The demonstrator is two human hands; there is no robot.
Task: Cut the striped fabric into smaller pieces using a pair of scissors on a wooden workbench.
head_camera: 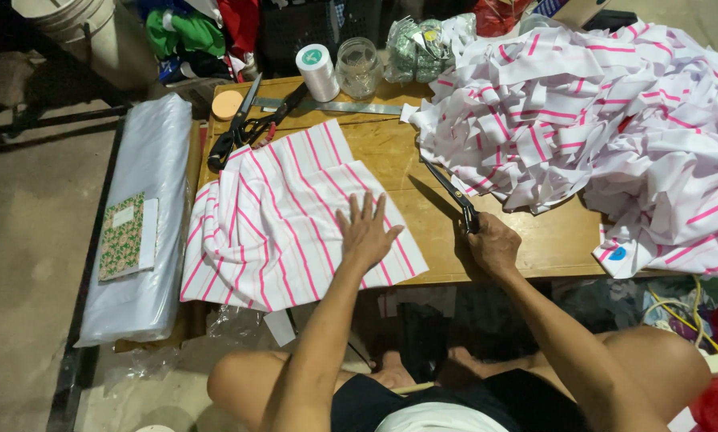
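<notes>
**Hands pressing striped cloth and gripping shears**

Both hands are working over the wooden worktop (431,232). Left hand (365,232) is lying flat, fingers spread wide, pressing on the folded white fabric with pink stripes (279,216), gripping nothing. Right hand (493,244) is closing around black-handled shears (453,194), blades pointing up toward the heap of striped fabric strips (599,120) piled at the worktop's right.

The left hand (365,232) is pressing flat on folded white fabric with pink stripes (283,220) lying on a wooden table (431,232). The right hand (493,244) is gripping black scissors (453,194), blades pointing toward a heap of striped fabric strips (599,120).
</notes>
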